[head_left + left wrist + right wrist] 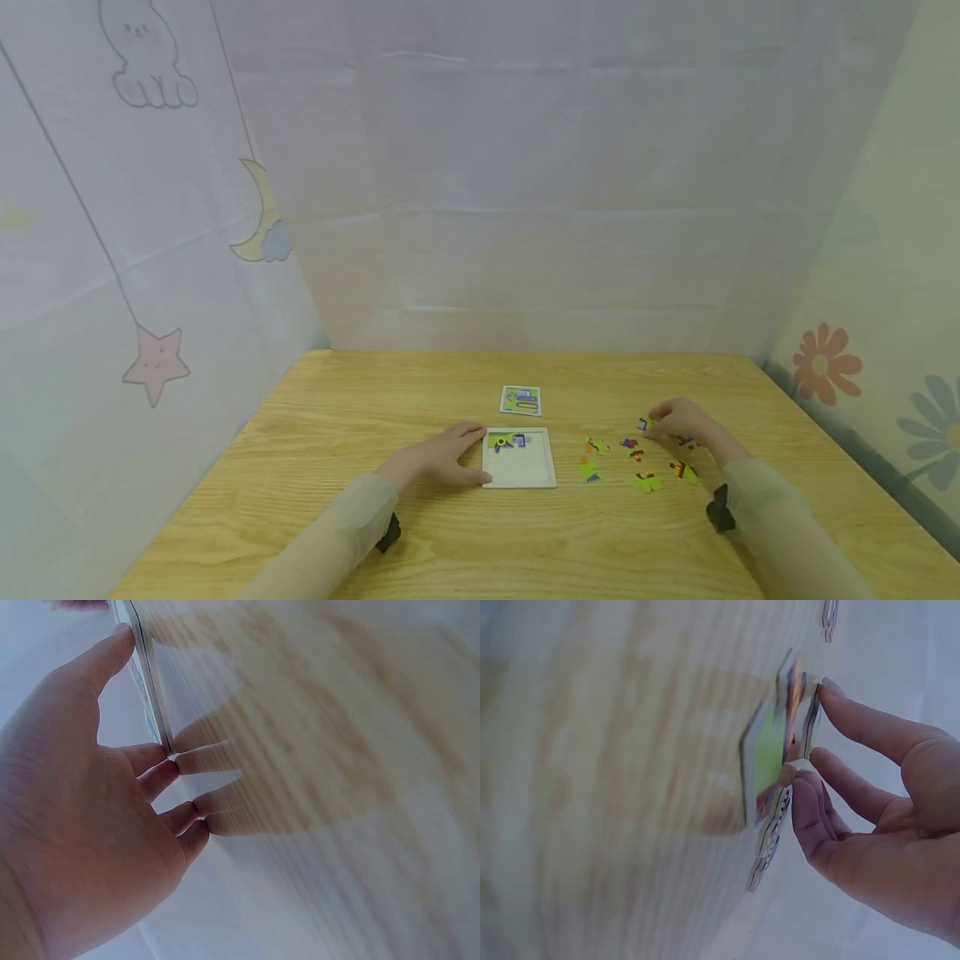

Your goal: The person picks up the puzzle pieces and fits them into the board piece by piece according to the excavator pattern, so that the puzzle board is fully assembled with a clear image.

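Note:
A white square puzzle tray lies on the table, with a few joined green and purple pieces along its upper left. My left hand rests against the tray's left side, thumb at the lower corner and forefinger at the upper one. In the left wrist view, the thumb touches the tray's edge while the other fingertips stand on the wood. Over at the right, my right hand pinches a small puzzle piece between thumb and fingers. The right wrist view shows this piece edge-on, close above others.
Loose puzzle pieces are scattered right of the tray, several around and under my right hand. A picture card of a blue and purple digger lies behind the tray. Cloth walls enclose the wooden table at the back and sides.

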`<state>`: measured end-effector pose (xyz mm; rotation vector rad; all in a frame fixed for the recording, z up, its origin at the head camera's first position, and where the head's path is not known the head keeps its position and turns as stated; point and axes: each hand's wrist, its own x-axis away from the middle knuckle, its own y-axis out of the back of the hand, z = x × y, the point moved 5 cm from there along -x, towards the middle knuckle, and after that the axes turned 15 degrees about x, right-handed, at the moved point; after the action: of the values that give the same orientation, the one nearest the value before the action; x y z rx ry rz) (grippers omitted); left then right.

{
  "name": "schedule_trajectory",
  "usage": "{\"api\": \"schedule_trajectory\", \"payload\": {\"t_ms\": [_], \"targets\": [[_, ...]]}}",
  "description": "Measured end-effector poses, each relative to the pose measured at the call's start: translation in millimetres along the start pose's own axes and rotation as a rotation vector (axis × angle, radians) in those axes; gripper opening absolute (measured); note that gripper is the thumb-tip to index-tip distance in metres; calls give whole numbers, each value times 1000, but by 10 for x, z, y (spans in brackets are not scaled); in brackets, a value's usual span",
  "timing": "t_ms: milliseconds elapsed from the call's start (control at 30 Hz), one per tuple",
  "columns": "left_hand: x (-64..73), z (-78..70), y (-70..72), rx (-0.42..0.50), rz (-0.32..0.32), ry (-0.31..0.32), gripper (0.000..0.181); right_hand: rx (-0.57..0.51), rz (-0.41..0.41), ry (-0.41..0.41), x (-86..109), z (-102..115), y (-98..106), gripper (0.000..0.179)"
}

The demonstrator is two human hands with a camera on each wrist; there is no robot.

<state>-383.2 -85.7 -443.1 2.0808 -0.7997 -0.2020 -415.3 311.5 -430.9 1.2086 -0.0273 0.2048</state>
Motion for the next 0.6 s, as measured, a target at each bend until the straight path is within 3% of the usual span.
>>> {"api": "schedule_trajectory", "payload": {"t_ms": [267, 600], "targets": [[5, -3, 3, -3, -1, 0, 83, -3, -29, 31, -21, 1, -15, 47], [31, -40, 10, -3, -6, -1, 81, -105, -58, 45, 0, 27, 5, 36]]}}
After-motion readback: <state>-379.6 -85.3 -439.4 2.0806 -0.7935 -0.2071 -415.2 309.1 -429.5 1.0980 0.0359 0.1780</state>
